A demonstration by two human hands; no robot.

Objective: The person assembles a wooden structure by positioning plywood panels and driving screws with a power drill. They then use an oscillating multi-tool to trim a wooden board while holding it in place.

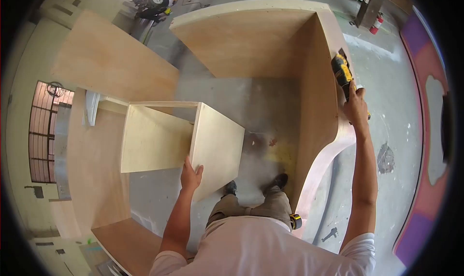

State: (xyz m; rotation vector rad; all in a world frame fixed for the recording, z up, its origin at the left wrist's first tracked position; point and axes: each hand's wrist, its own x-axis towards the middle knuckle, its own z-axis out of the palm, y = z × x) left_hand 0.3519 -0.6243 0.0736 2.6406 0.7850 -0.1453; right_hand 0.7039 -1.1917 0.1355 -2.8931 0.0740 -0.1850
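My right hand (356, 107) is wrapped around a yellow-and-black cordless power tool (342, 69). The tool's front end lies over the pale top edge of a curved plywood counter (316, 102), on its right side. My left hand (191, 175) grips the near edge of a light plywood box (220, 143), fingers on the edge and thumb against the side panel. That box is open-sided and stands inside the counter's U shape, left of my legs.
A large plywood panel (113, 58) and further plywood sections (96, 169) stand at the left. A tape measure (296, 221) is at my waist. Black gear (150, 5) lies at the back. Right are a painted board (420, 58) and a fire extinguisher (376, 24).
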